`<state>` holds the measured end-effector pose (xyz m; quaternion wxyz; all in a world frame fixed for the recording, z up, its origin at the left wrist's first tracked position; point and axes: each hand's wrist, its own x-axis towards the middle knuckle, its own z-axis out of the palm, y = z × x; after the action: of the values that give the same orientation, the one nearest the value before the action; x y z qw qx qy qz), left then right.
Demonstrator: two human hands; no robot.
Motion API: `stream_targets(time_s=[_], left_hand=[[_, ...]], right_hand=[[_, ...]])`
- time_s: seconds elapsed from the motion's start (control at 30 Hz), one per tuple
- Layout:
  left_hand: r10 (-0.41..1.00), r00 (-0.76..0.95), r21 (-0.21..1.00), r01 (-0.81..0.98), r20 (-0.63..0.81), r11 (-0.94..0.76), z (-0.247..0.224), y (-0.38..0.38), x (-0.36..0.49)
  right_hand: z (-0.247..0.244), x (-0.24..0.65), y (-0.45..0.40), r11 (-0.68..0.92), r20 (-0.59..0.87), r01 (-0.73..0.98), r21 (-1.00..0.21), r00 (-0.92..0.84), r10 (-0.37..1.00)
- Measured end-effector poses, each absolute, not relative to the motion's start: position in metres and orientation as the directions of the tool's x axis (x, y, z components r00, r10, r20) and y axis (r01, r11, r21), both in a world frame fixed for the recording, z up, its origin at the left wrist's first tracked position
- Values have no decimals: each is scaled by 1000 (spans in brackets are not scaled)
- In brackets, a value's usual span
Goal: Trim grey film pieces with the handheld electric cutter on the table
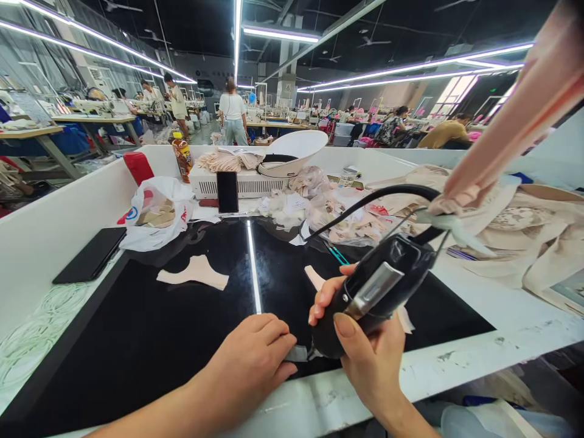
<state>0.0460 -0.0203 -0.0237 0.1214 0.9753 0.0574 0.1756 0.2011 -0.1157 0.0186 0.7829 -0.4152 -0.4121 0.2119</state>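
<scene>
My right hand is wrapped round a black corded hand-held power tool with a metal lever on its side. The tool's tip points down and left at the front edge of a glossy black work surface. Close to that tip, my left hand has its fingers together on a small grey strip, partly hidden by the fingers. A cut pale pink fabric piece lies flat beyond my left hand. Another pale piece shows behind the tool, partly covered by my right hand.
Pink cloth tied to the tool's cord hangs from above right. Teal-handled tweezers, a phone, a plastic bag and a black tablet-like slab lie around. Beige fabric is heaped at right. People work at sewing tables behind.
</scene>
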Motion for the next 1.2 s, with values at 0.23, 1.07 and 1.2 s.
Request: stream_targets(time_s=[0.23,1.07,1.2], left_hand=[[235,929,393,110,287,-913,-35,-27,61],[138,865,272,2,482,-962,-48,-26,61],[111,863,238,-11,493,-971,-45,-28,63]], right_hand=[[14,203,-116,538,446,9,-843,572,688],[21,207,-113,566,469,42,-823,612,636],[19,206,-112,553,471,52,-832,594,652]])
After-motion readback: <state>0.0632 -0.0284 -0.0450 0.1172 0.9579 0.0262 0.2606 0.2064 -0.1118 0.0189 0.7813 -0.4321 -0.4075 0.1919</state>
